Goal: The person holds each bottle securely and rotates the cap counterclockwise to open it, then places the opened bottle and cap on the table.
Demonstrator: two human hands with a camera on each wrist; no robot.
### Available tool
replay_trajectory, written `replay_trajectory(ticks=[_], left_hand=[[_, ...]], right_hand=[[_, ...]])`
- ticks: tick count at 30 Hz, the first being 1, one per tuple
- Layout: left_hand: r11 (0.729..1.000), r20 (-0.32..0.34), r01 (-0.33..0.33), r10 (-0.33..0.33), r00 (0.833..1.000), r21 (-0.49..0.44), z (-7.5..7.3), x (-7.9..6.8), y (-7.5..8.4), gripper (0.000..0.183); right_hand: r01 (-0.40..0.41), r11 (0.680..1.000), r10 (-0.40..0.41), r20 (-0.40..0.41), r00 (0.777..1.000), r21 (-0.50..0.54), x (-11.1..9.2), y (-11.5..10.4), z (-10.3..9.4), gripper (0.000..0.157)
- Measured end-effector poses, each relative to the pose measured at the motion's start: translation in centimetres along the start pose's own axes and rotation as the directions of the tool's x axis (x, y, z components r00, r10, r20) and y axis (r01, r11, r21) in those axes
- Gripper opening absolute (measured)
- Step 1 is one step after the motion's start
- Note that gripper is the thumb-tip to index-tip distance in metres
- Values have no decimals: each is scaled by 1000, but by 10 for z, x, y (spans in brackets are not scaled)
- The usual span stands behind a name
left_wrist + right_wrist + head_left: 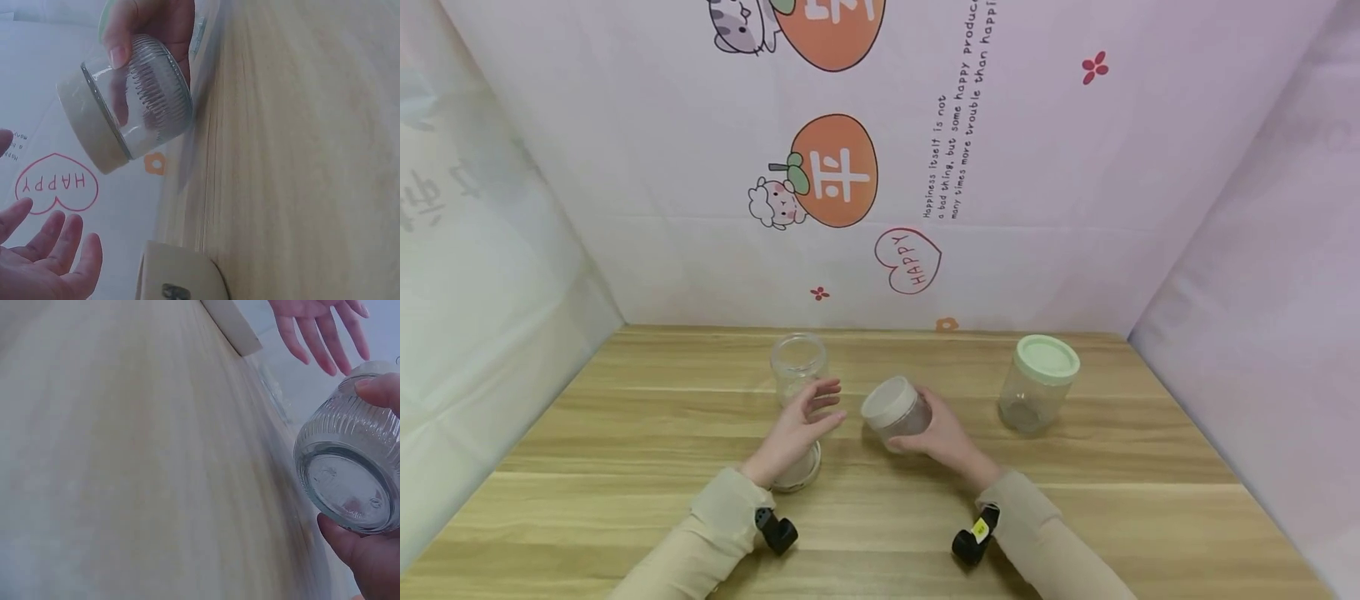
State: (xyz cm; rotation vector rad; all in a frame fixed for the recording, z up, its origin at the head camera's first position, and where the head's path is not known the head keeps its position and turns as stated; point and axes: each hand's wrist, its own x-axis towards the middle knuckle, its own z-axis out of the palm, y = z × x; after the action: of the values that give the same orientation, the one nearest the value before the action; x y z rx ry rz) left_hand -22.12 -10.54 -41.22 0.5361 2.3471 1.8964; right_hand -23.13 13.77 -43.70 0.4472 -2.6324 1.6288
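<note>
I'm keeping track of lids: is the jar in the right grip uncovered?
No, a pale lid sits on the jar that the right grip holds tilted.

Over my head feed I see a pale back wall [1037, 208] printed with a red HAPPY heart [891, 265]. Above and left of the heart I make out orange fruits [820, 212] with cartoon animals [777, 204]; above and slightly right, black lettering [942, 158]. Below it spreads a wood-grain worktop [1150, 508]. Whitish side walls [1262, 275] flank the heart under soft light.
</note>
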Motion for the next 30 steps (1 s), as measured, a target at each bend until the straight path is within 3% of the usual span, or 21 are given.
replay_trajectory(ticks=[10,18,23,25,30], left_hand=[[1000,103,-18,15,995,24,6,-1,9,56],[998,190,-48,38,981,48,10,-7,13,71],[982,255,-153,121,959,110,13,-9,14,77],[964,283,-212,161,946,159,14,-9,13,78],[922,329,-280,186,926,267,17,-11,11,80]], right_hand=[[15,999,-13,39,999,-33,-12,-5,-1,89],[60,997,-55,123,991,-38,-22,-7,-4,87],[81,995,-71,165,984,-52,-27,-9,-4,86],[93,993,-80,179,981,-68,-29,-11,-4,86],[115,990,-95,205,974,-87,-33,-14,-2,86]])
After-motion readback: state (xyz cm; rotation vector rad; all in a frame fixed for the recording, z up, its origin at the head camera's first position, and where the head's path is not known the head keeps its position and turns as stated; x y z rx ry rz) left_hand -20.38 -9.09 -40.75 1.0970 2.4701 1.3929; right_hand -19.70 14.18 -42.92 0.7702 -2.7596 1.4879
